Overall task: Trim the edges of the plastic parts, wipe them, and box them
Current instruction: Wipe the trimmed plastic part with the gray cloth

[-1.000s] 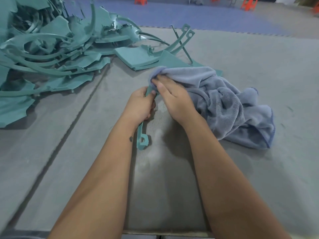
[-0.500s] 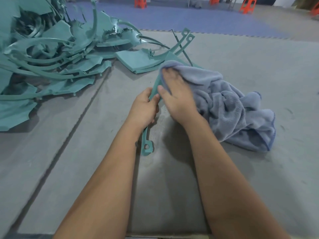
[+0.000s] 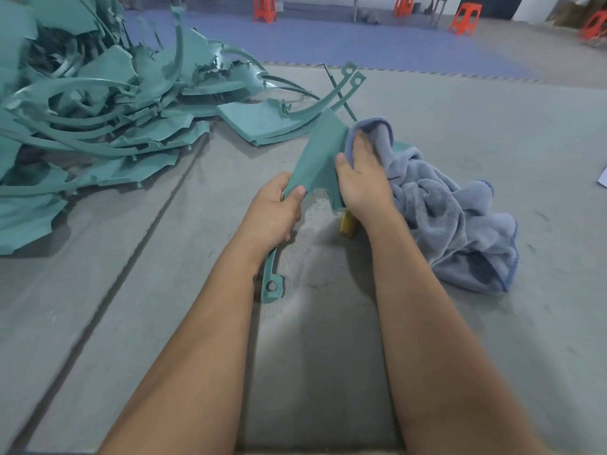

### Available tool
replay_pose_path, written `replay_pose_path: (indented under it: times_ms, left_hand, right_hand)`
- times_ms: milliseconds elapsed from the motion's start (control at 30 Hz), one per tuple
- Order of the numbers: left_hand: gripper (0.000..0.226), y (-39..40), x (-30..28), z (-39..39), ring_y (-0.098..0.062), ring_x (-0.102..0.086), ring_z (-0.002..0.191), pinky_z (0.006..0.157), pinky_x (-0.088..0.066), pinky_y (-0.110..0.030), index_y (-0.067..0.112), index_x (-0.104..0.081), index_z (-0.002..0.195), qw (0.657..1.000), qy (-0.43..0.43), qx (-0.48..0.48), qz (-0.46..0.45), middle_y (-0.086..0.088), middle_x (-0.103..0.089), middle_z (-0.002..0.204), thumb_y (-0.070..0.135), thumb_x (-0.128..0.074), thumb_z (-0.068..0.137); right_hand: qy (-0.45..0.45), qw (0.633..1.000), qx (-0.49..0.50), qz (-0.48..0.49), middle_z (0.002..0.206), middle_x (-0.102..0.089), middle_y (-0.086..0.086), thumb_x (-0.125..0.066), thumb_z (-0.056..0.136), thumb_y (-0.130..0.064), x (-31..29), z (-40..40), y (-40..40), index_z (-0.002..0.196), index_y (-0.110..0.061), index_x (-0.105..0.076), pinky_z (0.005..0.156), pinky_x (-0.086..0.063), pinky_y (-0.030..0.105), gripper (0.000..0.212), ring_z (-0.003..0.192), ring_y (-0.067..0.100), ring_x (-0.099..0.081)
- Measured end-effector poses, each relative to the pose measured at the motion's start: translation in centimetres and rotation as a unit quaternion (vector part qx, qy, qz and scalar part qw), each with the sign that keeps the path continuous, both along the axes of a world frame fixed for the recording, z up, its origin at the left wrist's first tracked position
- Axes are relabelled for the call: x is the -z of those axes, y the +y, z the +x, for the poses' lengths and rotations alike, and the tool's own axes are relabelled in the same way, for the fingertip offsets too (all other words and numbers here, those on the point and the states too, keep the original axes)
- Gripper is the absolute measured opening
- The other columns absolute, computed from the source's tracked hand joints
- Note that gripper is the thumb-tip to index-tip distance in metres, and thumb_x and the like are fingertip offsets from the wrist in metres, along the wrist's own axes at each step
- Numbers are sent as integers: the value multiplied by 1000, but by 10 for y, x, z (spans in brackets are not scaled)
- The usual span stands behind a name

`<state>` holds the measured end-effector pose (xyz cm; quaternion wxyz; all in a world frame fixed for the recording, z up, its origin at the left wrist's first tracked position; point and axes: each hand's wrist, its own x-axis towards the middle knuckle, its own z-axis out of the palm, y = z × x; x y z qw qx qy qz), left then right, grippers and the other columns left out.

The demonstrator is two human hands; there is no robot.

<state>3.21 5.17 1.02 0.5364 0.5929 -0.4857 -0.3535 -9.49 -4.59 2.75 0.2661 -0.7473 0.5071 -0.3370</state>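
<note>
Plainly, left hand grips the teal, fin-shaped plastic part while right hand clutches the blue towel against it.

Held teal plastic part: 1, centre. Blue-grey towel: 1, right of centre. Yellow object, partly hidden under the right wrist: 1. Hands: 2. Heap of teal plastic parts, far left: 1 heap, pieces too tangled to count. Orange stools, far: at least 4. White sheet corner, right edge: 1.
</note>
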Motion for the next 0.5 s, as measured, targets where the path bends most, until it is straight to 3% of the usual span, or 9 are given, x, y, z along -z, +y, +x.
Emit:
replay_pose_path:
  times_ms: [167,333,433,500]
  left_hand:
    - [18,0,0,-1,-4,-35,37,36,-31,-18,32,-55,95,1000,-26,0,1,9,-40,50,21,-43,102]
    - [16,-5,1,-1,-7,-37,34,35,-31,-17,19,-48,86,999,-35,-37,19,1,-43,54,21,-44,102]
    - [14,-7,2,1,-9,-38,34,35,-31,-17,14,-50,92,998,-39,-43,28,1,-44,52,21,-43,102]
    - [15,-6,2,1,-6,-38,34,36,-32,-16,16,-53,93,998,-37,-40,31,5,-44,50,22,-42,102]
  right_hand:
    - [21,998,57,9,162,-15,-1,-33,99,-46,-8,9,2,155,-20,-11,116,-20,39,65,147,19,-18]
    - [55,991,-71,-98,159,-24,-3,-41,100,-35,8,24,27,152,-21,-28,121,-13,39,55,147,13,-16]
    - [-4,998,-65,-7,153,-38,-5,-34,101,-37,3,14,20,145,-28,-42,116,-25,36,45,142,15,-31]
    - [42,999,-8,25,151,-41,1,-28,101,-44,0,0,11,144,-30,-39,106,-31,38,47,137,25,-37]
